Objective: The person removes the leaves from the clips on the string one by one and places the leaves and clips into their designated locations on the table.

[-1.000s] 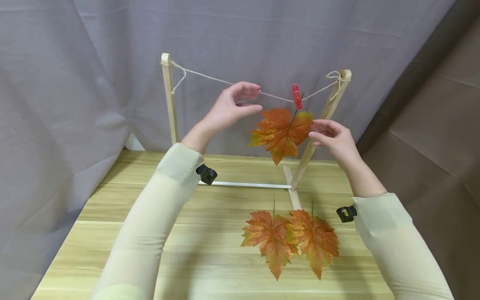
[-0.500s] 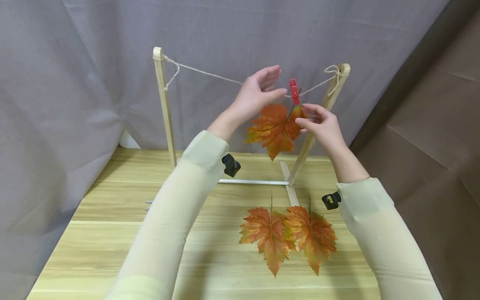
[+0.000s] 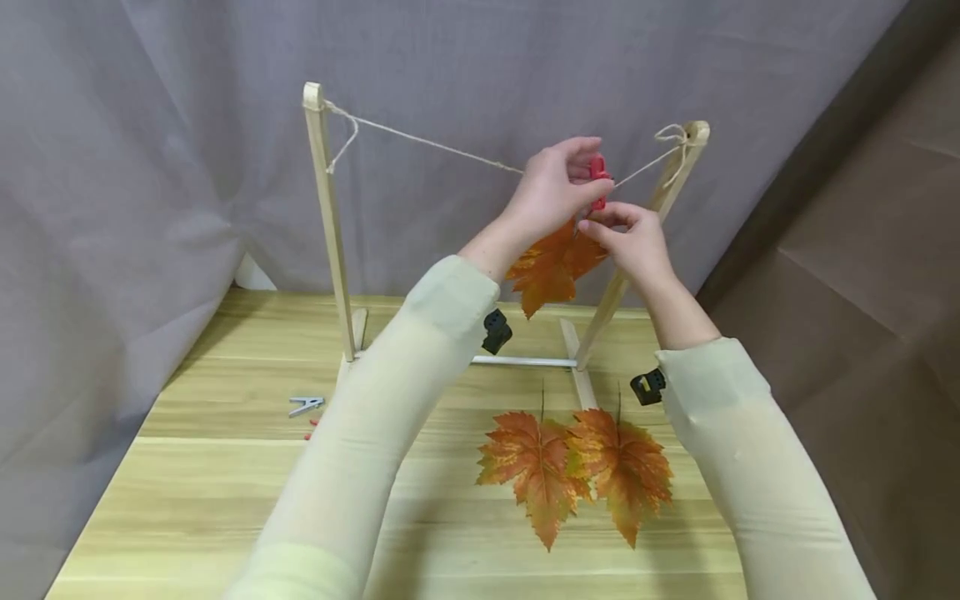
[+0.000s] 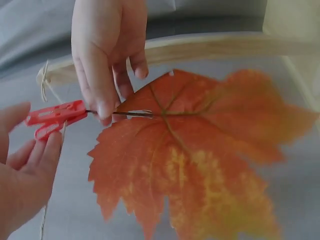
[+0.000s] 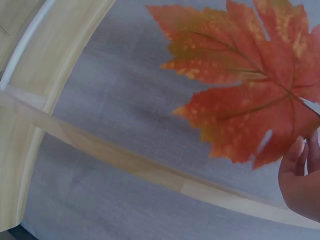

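Note:
A red clothespin sits on the string between two wooden posts, with the dark stem of an orange maple leaf at its jaws. My left hand has its thumb and fingers on either side of the clothespin's handles, pinching them. Just below, my right hand pinches the leaf beside its stem. From the left wrist, the leaf spreads out sideways from the clothespin. In the right wrist view, fingertips of the right hand meet the leaf's edge near the stem.
Two more maple leaves, a left one and a right one, overlap on the wooden table. A grey clothespin lies at the left, near a red piece partly behind the left sleeve. A white rod joins the posts' feet.
My left hand has moved right along the string to the red clothespin and taken hold of it. The right hand has slid from the leaf's right edge up toward its stem.

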Motion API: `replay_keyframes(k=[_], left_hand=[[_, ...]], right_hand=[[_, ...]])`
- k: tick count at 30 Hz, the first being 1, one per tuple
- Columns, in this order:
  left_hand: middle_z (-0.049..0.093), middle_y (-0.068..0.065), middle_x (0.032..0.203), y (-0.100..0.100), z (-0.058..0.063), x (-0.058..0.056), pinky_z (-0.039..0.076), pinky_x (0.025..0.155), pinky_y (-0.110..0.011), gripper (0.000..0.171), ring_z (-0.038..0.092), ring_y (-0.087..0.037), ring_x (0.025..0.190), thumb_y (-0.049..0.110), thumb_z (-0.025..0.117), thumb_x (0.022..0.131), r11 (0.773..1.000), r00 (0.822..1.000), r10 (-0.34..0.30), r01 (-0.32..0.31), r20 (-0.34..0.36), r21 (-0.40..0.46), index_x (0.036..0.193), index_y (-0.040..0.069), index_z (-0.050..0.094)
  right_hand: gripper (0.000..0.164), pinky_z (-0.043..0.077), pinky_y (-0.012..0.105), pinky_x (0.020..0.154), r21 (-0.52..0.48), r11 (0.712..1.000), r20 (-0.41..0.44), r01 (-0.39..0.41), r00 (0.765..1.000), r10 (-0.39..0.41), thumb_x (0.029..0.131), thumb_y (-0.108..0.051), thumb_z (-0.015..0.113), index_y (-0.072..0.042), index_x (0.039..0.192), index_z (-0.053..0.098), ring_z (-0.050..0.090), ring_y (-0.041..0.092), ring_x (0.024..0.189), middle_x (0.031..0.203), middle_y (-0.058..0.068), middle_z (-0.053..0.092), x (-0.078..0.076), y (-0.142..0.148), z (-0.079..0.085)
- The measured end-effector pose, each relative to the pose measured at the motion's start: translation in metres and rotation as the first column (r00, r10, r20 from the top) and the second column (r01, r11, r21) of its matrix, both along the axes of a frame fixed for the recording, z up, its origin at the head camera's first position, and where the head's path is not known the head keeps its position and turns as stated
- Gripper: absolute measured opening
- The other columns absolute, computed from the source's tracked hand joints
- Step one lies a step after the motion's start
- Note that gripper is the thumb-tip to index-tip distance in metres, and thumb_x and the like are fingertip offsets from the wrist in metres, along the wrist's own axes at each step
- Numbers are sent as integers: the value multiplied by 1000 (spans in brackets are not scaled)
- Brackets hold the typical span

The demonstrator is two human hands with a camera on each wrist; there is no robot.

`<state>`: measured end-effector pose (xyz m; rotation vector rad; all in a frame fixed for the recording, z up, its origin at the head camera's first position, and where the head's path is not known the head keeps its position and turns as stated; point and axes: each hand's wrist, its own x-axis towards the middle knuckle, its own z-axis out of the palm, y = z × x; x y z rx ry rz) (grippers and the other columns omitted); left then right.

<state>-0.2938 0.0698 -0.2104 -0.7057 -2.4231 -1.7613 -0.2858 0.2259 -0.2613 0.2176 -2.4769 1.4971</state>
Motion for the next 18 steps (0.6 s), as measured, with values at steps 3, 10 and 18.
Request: replay_keyframes(k=[3, 10, 18], left_hand=[[65, -4, 116, 2, 0, 3, 48, 82, -10, 45, 62, -9, 101, 18, 67, 86, 999, 999, 43, -44, -18, -17, 129, 9, 54], [67, -3, 106, 0, -4, 5, 49, 78, -11, 38, 62, -8, 96, 20, 69, 85, 997, 997, 70, -70, -32, -13, 120, 8, 61], [70, -4, 101, -5, -11, 6, 50, 75, -12, 28, 63, -8, 90, 18, 68, 85, 997, 993, 76, -73, -89, 38, 111, 7, 65]], right_hand=[[24, 42, 13, 57, 1, 1000, -21, 3, 1000, -3, 85, -15, 68, -32, 68, 63, 51, -4, 66, 64, -26, 58, 0, 0, 0], [7, 41, 14, 61, -6, 1000, -39, 4, 999, -4, 84, -16, 70, -15, 78, 72, 51, -2, 67, 64, -25, 60, 5, 2, -1], [14, 40, 13, 56, -5, 1000, -43, -3, 999, 2, 83, -13, 70, -22, 72, 72, 50, -3, 62, 60, -24, 61, 7, 4, -1]])
